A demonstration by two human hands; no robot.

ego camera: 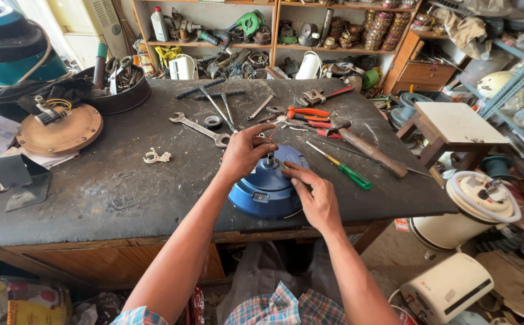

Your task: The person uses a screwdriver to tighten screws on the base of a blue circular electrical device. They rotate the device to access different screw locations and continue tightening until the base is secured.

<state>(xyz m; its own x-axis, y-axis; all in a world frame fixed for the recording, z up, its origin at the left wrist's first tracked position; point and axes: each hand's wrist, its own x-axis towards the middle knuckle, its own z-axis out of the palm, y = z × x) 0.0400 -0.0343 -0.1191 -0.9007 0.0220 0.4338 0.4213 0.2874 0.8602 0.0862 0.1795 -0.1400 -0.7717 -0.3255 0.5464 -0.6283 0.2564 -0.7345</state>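
Head view | round blue metal motor housing (266, 191) closed on desk (123, 186) | left hand (244, 153) pinches its top shaft | right hand (313, 195) presses it, nothing held

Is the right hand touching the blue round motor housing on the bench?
Touching. The head view shows the right hand lying on top of the blue motor housing, its fingers against the surface near the centre shaft.
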